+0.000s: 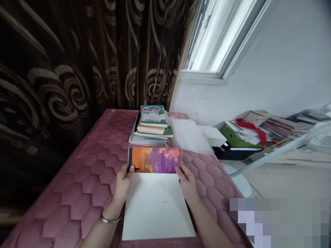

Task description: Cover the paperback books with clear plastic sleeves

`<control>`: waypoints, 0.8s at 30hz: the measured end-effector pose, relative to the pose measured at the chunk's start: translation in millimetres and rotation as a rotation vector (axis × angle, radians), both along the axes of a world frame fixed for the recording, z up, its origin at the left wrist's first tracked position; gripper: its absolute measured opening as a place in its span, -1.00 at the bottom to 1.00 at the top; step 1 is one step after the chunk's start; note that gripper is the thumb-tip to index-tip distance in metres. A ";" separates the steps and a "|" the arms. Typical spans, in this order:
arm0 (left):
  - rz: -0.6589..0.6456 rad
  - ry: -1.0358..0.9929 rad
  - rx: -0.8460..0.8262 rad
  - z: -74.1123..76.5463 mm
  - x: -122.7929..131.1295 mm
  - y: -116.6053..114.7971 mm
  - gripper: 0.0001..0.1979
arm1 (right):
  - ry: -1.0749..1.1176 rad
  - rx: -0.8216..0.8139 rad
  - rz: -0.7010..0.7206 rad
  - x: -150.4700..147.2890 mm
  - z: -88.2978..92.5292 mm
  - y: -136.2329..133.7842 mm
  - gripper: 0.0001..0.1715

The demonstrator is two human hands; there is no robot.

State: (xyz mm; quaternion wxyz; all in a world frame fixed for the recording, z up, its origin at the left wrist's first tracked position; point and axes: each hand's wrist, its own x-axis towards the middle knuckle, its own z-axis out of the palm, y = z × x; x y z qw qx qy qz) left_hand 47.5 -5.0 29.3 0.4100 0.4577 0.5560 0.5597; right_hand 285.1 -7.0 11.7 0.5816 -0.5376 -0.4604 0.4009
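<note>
Between my two hands is a glossy orange and purple printed strip with lines of pale text, like a cover flap. My left hand grips its left end, thumb on top and fingers beneath. At the opposite end my right hand pinches it the same way. A large blank white sheet or board with a tiny mark extends from the strip's near edge toward me; whether the two are joined I cannot tell. Just beyond the strip stands a stack of books, topped by one with a green-edged illustrated cover.
Clear plastic sheets lie right of the stack on the pink quilted mattress. A white box and a heap of papers with a green bag are farther right. Dark patterned curtains hang behind, beside a window.
</note>
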 end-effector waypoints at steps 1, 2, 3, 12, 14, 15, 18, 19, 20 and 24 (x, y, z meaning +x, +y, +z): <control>-0.003 -0.003 0.000 0.1 -0.3 0.0 -0.60 | -0.005 -0.006 0.003 0.2 -0.9 0.3 -0.53; -0.005 -0.006 0.006 0.1 -0.7 0.1 -0.61 | -0.015 -0.012 0.007 0.5 -1.7 0.6 -0.53; -0.008 -0.008 0.019 0.0 -1.2 0.3 -0.62 | -0.027 -0.016 0.012 0.7 -2.1 0.9 -0.53; -0.003 0.043 0.034 -3.0 -3.0 1.3 -0.65 | -0.079 -0.016 0.007 -0.3 3.7 0.1 -0.54; 0.014 0.068 0.043 -1.9 -2.3 1.3 -0.63 | -0.039 -0.027 0.004 -0.7 2.4 -0.3 -0.55; 0.020 0.077 0.042 -1.4 -2.1 1.3 -0.62 | -0.018 -0.034 0.002 -0.8 1.6 -0.5 -0.55; 0.024 0.085 0.023 -1.5 -2.2 1.4 -0.62 | 0.015 -0.048 0.006 -1.4 0.7 -0.9 -0.52; 0.022 0.085 0.023 -2.0 -2.4 1.5 -0.62 | 0.015 -0.046 0.011 -1.5 1.1 -0.9 -0.53; 0.015 0.083 0.028 -2.8 -2.6 1.6 -0.63 | 0.008 -0.040 0.013 -1.7 1.8 -0.9 -0.53; -0.020 0.064 0.048 -5.3 -2.9 2.1 -0.65 | -0.083 -0.019 0.006 -0.7 3.5 -0.2 -0.50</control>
